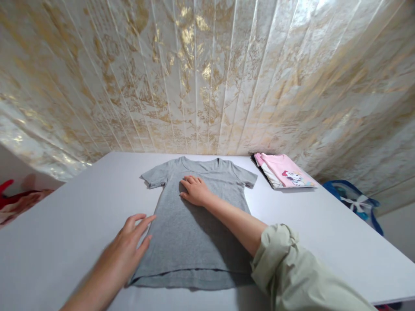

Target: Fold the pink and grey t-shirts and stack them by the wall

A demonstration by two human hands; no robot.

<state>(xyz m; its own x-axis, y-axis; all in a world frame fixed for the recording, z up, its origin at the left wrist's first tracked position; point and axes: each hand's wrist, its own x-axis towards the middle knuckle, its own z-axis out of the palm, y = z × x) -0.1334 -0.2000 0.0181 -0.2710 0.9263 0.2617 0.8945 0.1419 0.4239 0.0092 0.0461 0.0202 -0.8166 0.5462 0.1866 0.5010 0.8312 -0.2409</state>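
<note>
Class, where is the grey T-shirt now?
The grey T-shirt lies centrally in the head view, flat on the white table, beneath the right hand, left of the folded clothes.

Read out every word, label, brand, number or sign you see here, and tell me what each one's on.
There is no text I can read anywhere in this picture.
Grey T-shirt: no lettering shows.
Pink folded garment: a cartoon print, with no legible words; any small lettering is too blurred to read.
Backdrop: gold patterning, no readable words.
</note>
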